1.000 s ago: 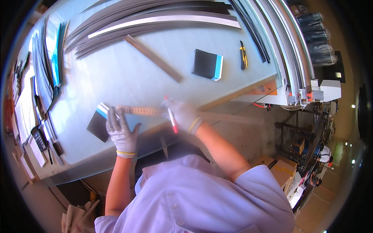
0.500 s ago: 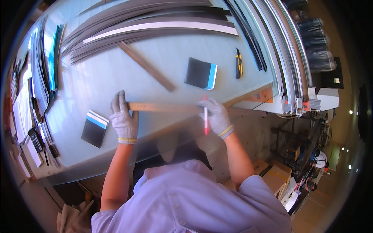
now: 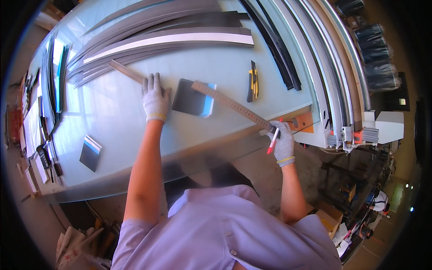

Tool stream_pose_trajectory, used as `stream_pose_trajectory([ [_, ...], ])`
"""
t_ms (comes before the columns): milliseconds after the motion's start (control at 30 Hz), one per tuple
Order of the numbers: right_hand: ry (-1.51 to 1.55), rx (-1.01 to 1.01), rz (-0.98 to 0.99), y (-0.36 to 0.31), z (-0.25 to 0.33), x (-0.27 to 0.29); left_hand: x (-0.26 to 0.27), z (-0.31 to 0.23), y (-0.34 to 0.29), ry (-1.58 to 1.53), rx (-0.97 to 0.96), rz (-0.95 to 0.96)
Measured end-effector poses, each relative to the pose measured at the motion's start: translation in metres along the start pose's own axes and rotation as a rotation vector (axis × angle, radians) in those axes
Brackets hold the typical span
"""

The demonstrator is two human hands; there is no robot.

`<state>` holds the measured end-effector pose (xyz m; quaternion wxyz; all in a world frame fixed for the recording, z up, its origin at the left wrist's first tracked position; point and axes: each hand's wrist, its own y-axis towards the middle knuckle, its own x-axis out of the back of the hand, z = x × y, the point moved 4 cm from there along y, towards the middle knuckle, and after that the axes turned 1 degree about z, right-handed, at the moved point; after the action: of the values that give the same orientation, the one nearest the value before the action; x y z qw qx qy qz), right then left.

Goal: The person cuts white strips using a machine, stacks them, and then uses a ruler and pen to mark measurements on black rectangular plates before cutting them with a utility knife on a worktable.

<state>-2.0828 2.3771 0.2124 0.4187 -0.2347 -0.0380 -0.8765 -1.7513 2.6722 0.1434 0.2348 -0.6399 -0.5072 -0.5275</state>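
Observation:
In its knitted glove, my right hand (image 3: 283,141) grips the end of a long brown ruler (image 3: 234,107) and a red-and-white marker (image 3: 272,141). The ruler reaches up and left, its far end over a dark square sample with a blue-and-white edge (image 3: 189,96). My gloved left hand (image 3: 155,99) is open, fingers stretched forward, over the lower part of a brown strip (image 3: 126,70) on the table. Whether it presses on the strip I cannot tell. Left of that hand lies a second dark sample (image 3: 90,155). A yellow-and-black utility knife (image 3: 253,82) lies beyond the ruler.
Long grey strips and one white strip (image 3: 171,41) lie across the far side of the glossy table (image 3: 121,117). Metal rails (image 3: 328,72) run along the right. More strips and a dark handheld device (image 3: 43,155) lie at the left. Cardboard boxes (image 3: 330,216) stand below right.
My left hand has let go of the ruler and moved forward onto the brown strip. My right hand has carried the ruler and marker rightward. The view has shifted.

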Motion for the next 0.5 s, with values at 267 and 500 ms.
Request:
stream_pose_trajectory([
  [267,0.214,-0.076,-0.016,0.023,-0.042,0.032,0.027,-0.109,-0.017,0.149,-0.502,0.5],
  [500,-0.281,0.114,0.089,0.044,-0.038,0.006,0.011,-0.089,-0.055,0.23,-0.363,0.355],
])
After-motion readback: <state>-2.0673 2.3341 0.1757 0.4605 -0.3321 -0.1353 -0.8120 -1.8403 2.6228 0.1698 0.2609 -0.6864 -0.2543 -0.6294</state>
